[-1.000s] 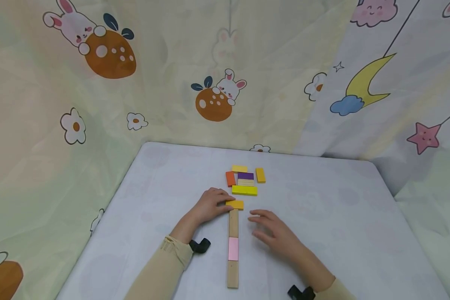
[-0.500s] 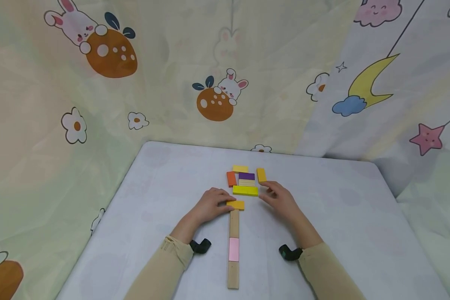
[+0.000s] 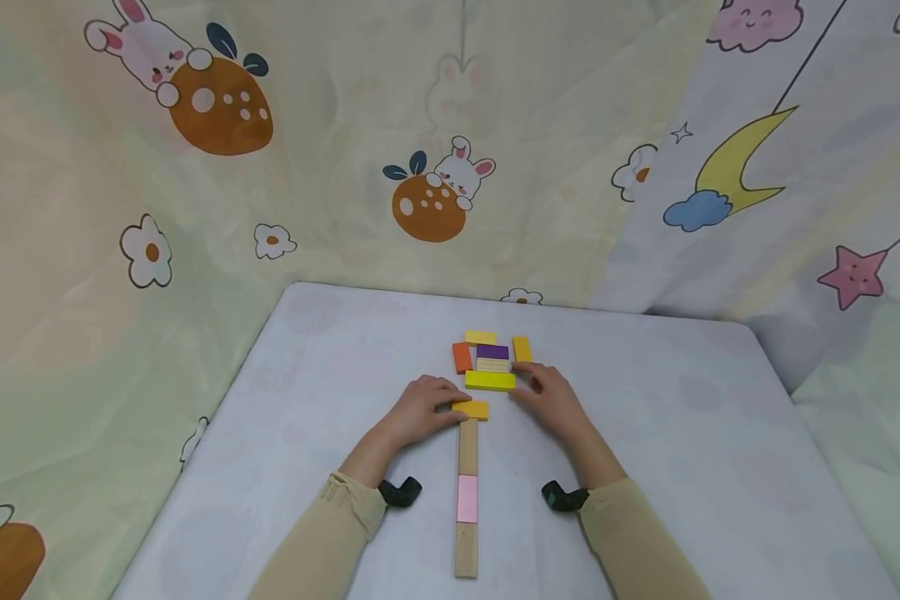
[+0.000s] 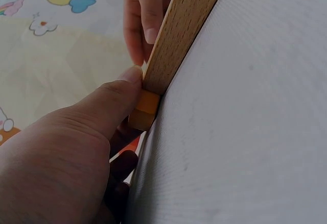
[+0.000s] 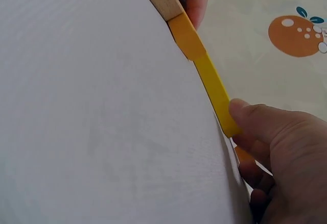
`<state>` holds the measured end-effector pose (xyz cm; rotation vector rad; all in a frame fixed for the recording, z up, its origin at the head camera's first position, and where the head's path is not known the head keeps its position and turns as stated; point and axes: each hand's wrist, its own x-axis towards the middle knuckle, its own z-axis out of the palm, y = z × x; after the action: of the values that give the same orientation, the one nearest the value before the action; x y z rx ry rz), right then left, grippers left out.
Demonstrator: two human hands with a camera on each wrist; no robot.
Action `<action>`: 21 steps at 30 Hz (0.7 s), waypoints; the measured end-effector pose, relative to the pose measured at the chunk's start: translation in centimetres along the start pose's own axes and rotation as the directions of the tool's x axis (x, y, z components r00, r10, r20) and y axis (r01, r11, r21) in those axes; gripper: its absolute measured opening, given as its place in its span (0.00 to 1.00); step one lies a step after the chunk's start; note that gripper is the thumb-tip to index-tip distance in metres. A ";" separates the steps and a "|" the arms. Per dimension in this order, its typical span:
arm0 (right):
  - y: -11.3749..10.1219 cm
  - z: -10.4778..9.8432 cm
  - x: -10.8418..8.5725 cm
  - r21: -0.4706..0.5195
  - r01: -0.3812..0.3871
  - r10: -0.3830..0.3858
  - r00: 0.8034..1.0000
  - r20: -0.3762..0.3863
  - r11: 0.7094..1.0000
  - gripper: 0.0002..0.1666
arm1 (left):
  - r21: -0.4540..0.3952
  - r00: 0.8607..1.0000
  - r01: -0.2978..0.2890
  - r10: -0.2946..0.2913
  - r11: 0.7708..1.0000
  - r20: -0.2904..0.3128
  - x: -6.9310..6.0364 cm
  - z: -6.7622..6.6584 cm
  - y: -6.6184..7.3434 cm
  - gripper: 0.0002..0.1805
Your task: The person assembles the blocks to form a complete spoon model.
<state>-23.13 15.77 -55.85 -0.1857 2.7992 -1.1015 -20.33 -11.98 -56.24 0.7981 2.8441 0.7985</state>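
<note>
My left hand (image 3: 423,410) pinches the left end of an orange-yellow wooden block (image 3: 474,410), which lies crosswise at the top of a straight row. Below it the row runs through a plain wooden block (image 3: 468,447), a pink block (image 3: 467,498) and another plain block (image 3: 466,550). With thumb and index finger, my right hand (image 3: 558,404) grips the right end of a bright yellow block (image 3: 490,381) just beyond the row. The right wrist view shows the thumb on that yellow block's (image 5: 214,91) end; the fingertips behind it are partly hidden.
Behind the yellow block lie a purple block (image 3: 492,352), a pale block (image 3: 492,365), an orange-red block (image 3: 462,358), a light yellow block (image 3: 480,337) and an upright-lying amber block (image 3: 521,348). The white table (image 3: 690,433) meets a printed cloth (image 3: 330,167) behind.
My right hand has moved forward and taken hold of the bright yellow block's right end. The left hand stays on the orange-yellow block, and the blocks have not visibly shifted.
</note>
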 end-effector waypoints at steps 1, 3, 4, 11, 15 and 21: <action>-0.1 0.1 0.0 -0.014 0.003 -0.003 1.000 -0.005 1.000 0.30 | 0.002 1.000 -0.002 0.002 1.000 -0.001 0.0 0.0 0.0 0.21; -0.2 0.3 0.0 -0.034 0.008 -0.009 1.000 -0.020 0.999 0.31 | 0.005 1.000 -0.008 0.008 1.000 -0.005 0.0 0.0 -0.1 0.21; -0.2 0.4 0.0 -0.043 0.016 -0.017 0.999 -0.029 0.999 0.31 | 0.005 1.000 -0.009 0.009 1.000 -0.005 0.0 0.1 -0.2 0.21; -0.1 0.7 -0.3 -0.092 0.060 -0.066 0.996 -0.055 0.994 0.29 | 0.011 1.000 -0.017 0.017 1.000 -0.001 0.1 0.1 -0.2 0.21; -0.1 0.6 -0.5 -0.103 0.088 -0.094 0.994 -0.049 0.991 0.24 | 0.010 1.000 -0.009 0.009 1.000 0.002 0.1 0.0 -0.2 0.22; 0.0 0.7 -0.5 -0.104 0.110 -0.115 0.992 -0.046 0.988 0.22 | -0.026 1.000 -0.006 0.006 1.000 -0.006 0.2 0.1 -0.3 0.23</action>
<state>-22.50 15.42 -56.30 -0.3337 2.9253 -1.0002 -20.62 -12.05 -56.42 0.8022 2.8318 0.8374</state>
